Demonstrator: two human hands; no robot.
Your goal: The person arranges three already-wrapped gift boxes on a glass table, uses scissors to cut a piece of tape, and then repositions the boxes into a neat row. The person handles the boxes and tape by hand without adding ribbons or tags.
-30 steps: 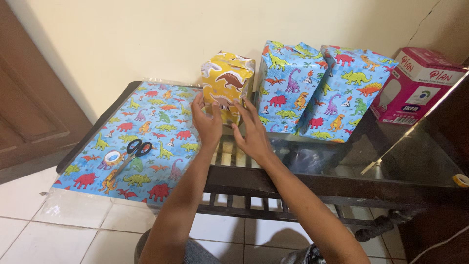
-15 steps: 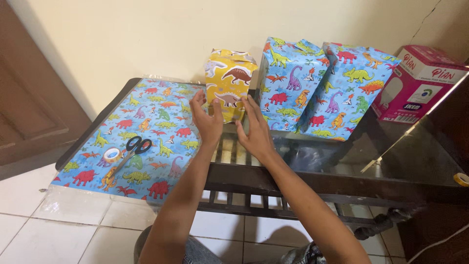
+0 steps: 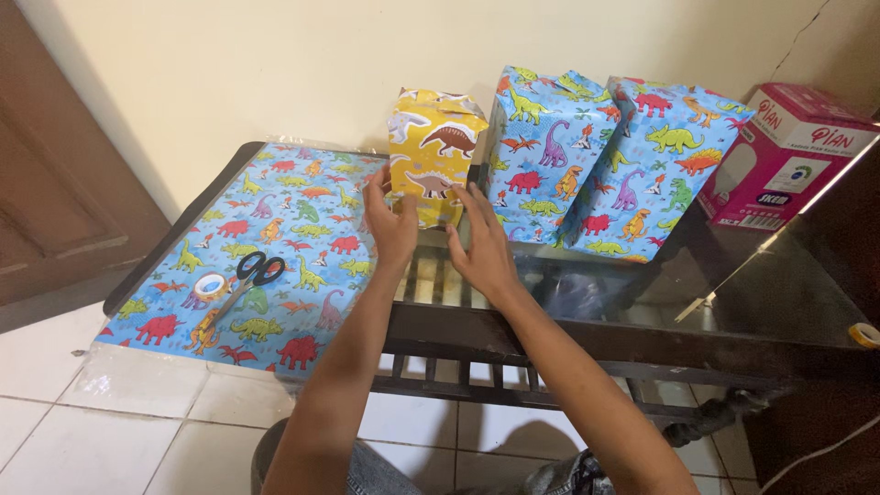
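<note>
Hands (image 3: 440,234) hide yellow wrapped box's (image 3: 435,156) base

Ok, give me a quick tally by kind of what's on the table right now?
Yellow wrapped box: 1
Blue wrapped boxes: 2
Pink carton: 1
Blue wrapping sheet: 1
Scissors: 1
Tape rolls: 2
Total: 8

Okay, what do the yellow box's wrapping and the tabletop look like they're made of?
Yellow box: apparently thin glossy gift paper printed with dinosaurs; it creases and bunches at the top folds, and both hands, left and right, press against it. Tabletop: probably dark glass in a dark frame; it reflects light, and the slats below show through it.
</note>
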